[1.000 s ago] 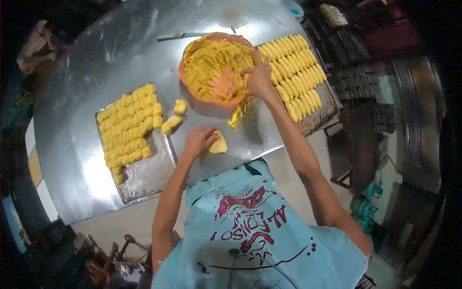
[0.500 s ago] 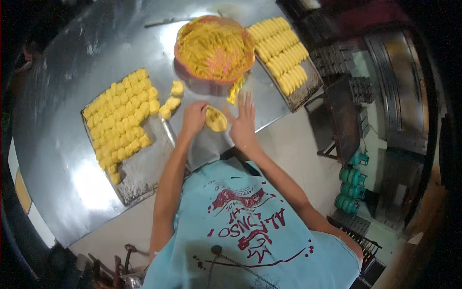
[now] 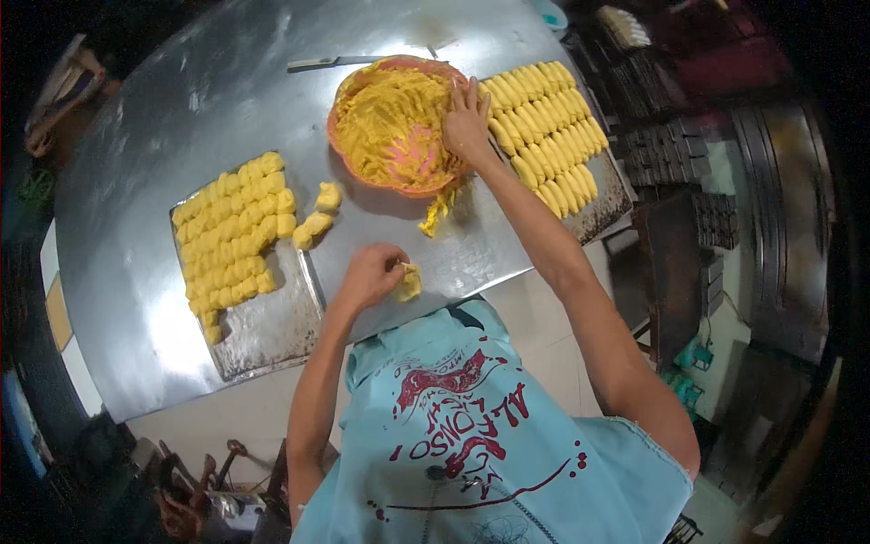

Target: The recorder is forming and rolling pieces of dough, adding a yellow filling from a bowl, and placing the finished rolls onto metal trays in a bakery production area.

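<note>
The left hand is curled around a small lump of yellow dough, pressing it against the tabletop close to the near edge. The right hand reaches out with fingers spread, lying on the right rim of an orange bowl and touching the yellow dough mass inside; whether it grips any dough cannot be told.

A strand of dough hangs from the bowl's near side onto the metal surface, between the bowl and the left hand. Left of the left hand lie three loose shaped pieces, just beside a flat metal tray that sits toward the left near edge. Its far part is filled with rows of shaped yellow pieces; its near part is bare.

Right of the bowl, touching its rim, a second tray toward the right edge carries longer yellow pieces in close rows. Beyond the bowl, near the far edge, lies a knife.
</note>
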Demonstrator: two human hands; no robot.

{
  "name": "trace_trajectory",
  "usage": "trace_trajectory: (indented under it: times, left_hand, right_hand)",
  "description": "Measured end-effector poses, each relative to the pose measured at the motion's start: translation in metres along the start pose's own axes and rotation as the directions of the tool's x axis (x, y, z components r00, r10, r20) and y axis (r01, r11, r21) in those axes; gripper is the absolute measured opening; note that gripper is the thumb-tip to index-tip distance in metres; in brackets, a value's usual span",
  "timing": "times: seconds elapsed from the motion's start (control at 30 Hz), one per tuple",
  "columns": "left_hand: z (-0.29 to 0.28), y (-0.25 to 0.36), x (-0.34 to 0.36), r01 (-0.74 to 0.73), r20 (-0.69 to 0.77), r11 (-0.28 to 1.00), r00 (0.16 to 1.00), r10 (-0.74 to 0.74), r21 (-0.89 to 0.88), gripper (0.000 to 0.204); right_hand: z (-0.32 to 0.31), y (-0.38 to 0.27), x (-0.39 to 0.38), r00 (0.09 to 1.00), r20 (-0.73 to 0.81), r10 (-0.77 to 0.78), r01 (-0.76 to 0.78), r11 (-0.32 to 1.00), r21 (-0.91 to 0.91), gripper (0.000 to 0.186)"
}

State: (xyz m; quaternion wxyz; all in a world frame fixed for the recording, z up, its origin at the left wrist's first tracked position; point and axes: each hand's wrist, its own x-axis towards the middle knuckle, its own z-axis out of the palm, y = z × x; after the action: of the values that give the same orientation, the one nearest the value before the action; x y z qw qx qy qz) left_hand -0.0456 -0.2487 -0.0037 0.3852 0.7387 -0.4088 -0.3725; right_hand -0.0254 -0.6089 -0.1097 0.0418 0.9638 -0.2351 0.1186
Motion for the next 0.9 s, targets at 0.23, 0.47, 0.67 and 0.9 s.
trace_trajectory:
  times: [0.23, 0.47, 0.67, 0.9]
  left_hand:
    - [0.008, -0.095, 0.022, -0.059, -0.212, 0.97, 0.971, 0.111, 0.236, 0.019]
    - [0.01, -0.108, 0.041, -0.215, -0.255, 0.956, 0.931, 0.262, 0.199, 0.017]
    - [0.026, -0.099, 0.02, -0.18, -0.462, 0.983, 0.87, 0.171, 0.024, 0.014]
    - [0.09, -0.077, -0.042, -0.23, -0.518, 0.886, 0.741, 0.428, 0.403, 0.015]
  right_hand:
    - [-0.136, -0.082, -0.073, 0.993, 0.117, 0.019, -0.043, 0.978, 0.203, 0.024]
    - [-0.108, -0.183, -0.287, 0.994, 0.112, 0.022, -0.062, 0.926, 0.373, 0.051]
    - [-0.173, -0.195, -0.258, 0.971, 0.237, 0.018, -0.074, 0.971, 0.228, 0.042]
    - [-0.128, -0.172, -0.326, 0.962, 0.224, -0.157, 0.121, 0.979, 0.167, 0.049]
